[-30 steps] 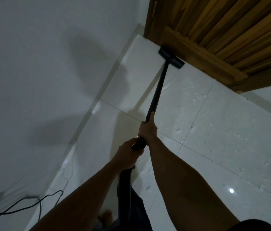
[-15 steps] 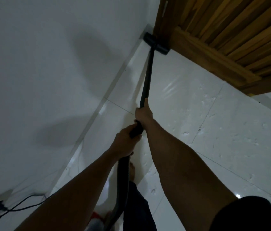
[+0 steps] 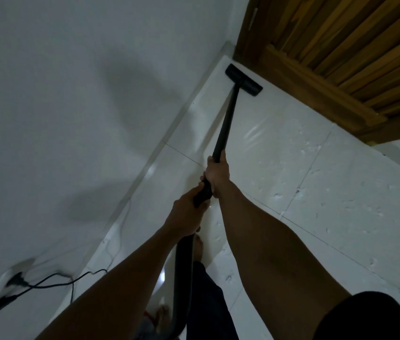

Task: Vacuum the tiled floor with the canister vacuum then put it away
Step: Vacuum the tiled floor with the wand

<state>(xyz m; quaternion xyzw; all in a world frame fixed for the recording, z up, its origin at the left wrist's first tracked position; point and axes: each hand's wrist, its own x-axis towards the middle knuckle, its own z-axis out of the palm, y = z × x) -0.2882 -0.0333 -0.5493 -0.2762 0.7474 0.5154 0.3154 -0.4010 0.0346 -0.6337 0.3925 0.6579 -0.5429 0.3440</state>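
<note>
While left hand (image 3: 186, 217) and right hand (image 3: 216, 174) grip the wand (image 3: 226, 119), its head (image 3: 243, 81) seemingly touches the door edge (image 3: 317, 94).

Wide open tiled floor (image 3: 341, 204) across the centre and right of the frame, plenty of room to sweep. The wooden door (image 3: 341, 57) closes off the upper right and the white wall (image 3: 71, 119) fills the whole left, so the upper-centre corner is tight: the wand (image 3: 226, 123) slants up to the nozzle (image 3: 243, 81), just beside the door's bottom rail. Lower left, a black cable (image 3: 54, 283) runs from a plug (image 3: 14, 280) on the wall; the hose (image 3: 183, 278) and a bare foot (image 3: 197, 249) crowd the bottom centre.
</note>
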